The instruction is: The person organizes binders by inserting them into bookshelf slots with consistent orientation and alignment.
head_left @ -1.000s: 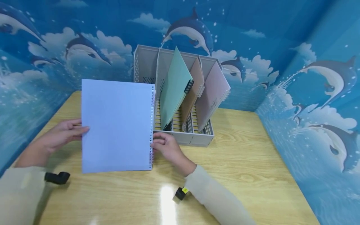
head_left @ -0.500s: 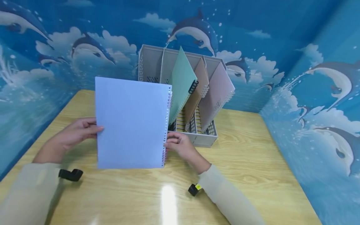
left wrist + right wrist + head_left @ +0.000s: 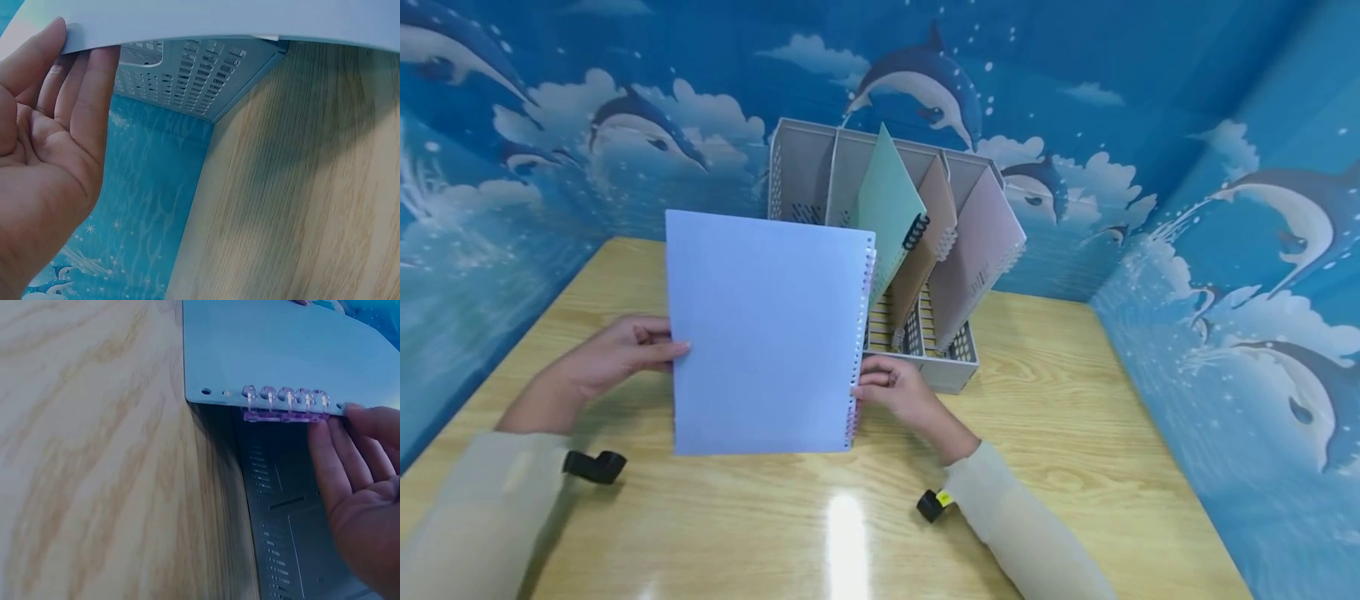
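Observation:
A pale lavender-blue loose-leaf notebook (image 3: 767,333) stands upright between both hands in the head view, its punched edge on the right. Clear purple binder rings (image 3: 286,397) show along that edge in the right wrist view. My left hand (image 3: 625,354) pinches the notebook's left edge, thumb in front and fingers behind. My right hand (image 3: 906,400) pinches the ringed edge low down. Behind the notebook stands a grey file organizer (image 3: 951,372), its left front hidden. In it lean a green notebook (image 3: 887,208), a brown notebook (image 3: 925,250) and a pink notebook (image 3: 977,242).
The organizer's far-left compartment (image 3: 805,171) shows above the lavender notebook's top edge. A wood-grain table (image 3: 1075,467) spreads under everything, with walls of dolphin-print covering (image 3: 700,50) at the back and sides. A black wrist camera (image 3: 597,467) sticks out from the left sleeve.
The lavender notebook, held in both hands, has moved right and now overlaps more of the organizer and the green notebook. The camera view has shifted slightly. Both grips stay the same.

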The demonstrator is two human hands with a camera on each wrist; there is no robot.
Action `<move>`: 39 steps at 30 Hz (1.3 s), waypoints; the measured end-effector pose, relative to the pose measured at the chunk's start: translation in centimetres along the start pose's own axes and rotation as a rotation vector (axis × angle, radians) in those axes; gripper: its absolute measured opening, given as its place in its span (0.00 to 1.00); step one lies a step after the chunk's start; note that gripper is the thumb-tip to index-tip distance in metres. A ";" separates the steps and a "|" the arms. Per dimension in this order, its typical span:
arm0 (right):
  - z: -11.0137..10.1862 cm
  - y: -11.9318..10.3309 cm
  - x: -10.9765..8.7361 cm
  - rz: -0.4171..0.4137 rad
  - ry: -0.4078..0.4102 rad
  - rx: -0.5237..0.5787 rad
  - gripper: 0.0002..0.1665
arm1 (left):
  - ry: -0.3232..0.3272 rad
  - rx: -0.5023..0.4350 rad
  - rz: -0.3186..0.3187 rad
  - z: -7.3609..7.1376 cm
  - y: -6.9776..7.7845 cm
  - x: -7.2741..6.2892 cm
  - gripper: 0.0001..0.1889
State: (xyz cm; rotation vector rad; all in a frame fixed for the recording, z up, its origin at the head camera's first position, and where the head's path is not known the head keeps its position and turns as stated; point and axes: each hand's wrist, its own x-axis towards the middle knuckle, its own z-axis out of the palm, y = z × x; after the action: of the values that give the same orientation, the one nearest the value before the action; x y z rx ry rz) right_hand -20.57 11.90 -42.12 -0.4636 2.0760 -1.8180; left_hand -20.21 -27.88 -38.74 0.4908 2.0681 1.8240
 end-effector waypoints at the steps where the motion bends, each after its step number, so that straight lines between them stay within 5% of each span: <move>1: -0.1 0.0 -0.1 -0.008 -0.005 -0.003 0.17 | 0.004 0.001 -0.008 0.1 0.0 0.0 0.21; 16: -1.4 0.5 -0.7 -0.033 -0.053 0.063 0.16 | 0.012 -0.011 -0.020 1.5 0.4 0.7 0.18; 27: -1.8 -0.7 -0.4 -0.061 -0.089 0.039 0.34 | 0.032 -0.013 -0.047 1.8 0.3 0.6 0.15; 39: -1.7 -2.1 -0.3 -0.105 -0.174 0.073 0.26 | -0.008 -0.023 -0.036 2.2 0.4 0.9 0.14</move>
State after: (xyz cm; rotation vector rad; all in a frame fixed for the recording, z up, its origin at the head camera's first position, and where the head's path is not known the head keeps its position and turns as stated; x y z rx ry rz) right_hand -21.05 13.23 -39.86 -0.6964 1.8949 -1.8341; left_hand -19.96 -25.47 -38.62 0.4515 2.0349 1.8202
